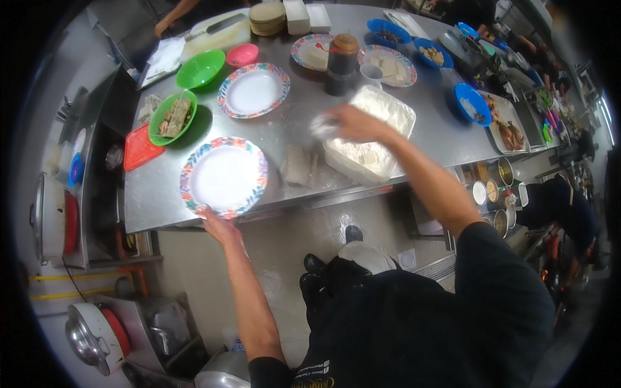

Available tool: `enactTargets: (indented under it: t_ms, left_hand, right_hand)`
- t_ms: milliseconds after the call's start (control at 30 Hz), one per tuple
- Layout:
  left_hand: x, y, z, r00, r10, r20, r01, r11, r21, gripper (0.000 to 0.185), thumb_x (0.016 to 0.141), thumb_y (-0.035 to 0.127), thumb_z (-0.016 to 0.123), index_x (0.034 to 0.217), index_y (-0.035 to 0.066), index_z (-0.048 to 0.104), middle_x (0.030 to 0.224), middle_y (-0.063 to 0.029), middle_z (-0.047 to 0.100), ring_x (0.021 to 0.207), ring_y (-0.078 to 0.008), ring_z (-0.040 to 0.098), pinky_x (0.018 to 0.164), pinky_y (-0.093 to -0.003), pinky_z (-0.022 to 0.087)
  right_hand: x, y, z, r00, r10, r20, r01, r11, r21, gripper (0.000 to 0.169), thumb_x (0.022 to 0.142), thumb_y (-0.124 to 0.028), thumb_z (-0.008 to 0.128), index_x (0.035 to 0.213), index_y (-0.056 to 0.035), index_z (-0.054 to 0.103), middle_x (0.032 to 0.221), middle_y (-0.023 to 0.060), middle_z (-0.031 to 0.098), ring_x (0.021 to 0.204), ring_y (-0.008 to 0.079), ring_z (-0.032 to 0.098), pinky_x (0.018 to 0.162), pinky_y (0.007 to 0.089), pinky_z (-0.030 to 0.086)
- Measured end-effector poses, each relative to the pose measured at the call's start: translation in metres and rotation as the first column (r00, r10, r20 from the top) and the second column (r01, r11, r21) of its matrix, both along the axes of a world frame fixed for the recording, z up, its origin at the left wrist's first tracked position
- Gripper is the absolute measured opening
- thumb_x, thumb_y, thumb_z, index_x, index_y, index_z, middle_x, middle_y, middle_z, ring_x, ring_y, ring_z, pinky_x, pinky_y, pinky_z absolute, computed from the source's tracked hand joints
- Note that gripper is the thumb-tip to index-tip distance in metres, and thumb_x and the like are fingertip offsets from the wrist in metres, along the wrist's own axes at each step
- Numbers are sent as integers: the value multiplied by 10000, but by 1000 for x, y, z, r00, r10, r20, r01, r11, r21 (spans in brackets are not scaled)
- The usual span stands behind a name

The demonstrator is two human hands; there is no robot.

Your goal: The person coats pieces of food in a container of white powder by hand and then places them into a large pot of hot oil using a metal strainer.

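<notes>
My left hand (220,227) grips the near rim of a white plate with a floral border (225,177) at the table's front edge, the thumb on top of the rim. Blurred by motion, my right hand (351,123) is over the left side of a white plastic tub of flour (368,169). Something white is at its fingertips; whether that is a floured piece or just flour on the fingers, I cannot tell. A pale block lies in the flour. Between plate and tub sits a greyish wrapped packet (299,166).
A second floral plate (253,91), green bowls (200,69) and a red lid (143,147) are at left. A dark sauce bottle (341,63) stands behind the tub. Blue bowls (472,104) and a tray of cooked poultry (509,128) are right. Other people work around the table.
</notes>
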State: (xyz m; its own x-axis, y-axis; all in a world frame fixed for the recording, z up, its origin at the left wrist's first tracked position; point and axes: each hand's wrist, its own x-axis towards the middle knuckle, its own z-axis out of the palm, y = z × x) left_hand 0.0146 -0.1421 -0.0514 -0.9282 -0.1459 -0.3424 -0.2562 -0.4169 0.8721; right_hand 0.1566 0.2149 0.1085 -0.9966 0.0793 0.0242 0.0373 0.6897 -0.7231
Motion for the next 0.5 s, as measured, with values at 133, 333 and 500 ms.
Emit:
enactTargets:
  t_ms: [133, 333, 500]
  left_hand:
    - [-43, -12, -24, 999, 42, -13, -43, 900, -433, 444, 926, 251, 547, 1202, -95, 581, 1132, -213, 645, 985, -310, 644, 786, -423, 514]
    - [-62, -38, -24, 994, -27, -107, -76, 540, -838, 572, 859, 291, 651, 1264, -96, 533, 1151, -227, 635, 948, -317, 651, 806, -412, 517]
    - [-44, -39, 15, 902, -14, -432, -427, 134, -894, 630, 826, 256, 693, 1310, -82, 471, 1132, -197, 612, 989, -304, 619, 873, -419, 497]
  right_hand:
    - [65, 62, -5, 976, -164, 144, 75, 873, 483, 342, 773, -132, 644, 1105, -55, 668, 1012, 187, 689, 967, 358, 652, 831, 434, 516]
    - [107, 76, -12, 966, -213, 144, 83, 788, 610, 424, 723, 1, 593, 1121, -113, 683, 1022, 172, 681, 967, 359, 650, 819, 442, 532]
    - [90, 135, -7, 978, -191, 84, 108, 807, 581, 389, 736, 10, 576, 1099, -81, 683, 985, 173, 691, 904, 358, 671, 772, 463, 538]
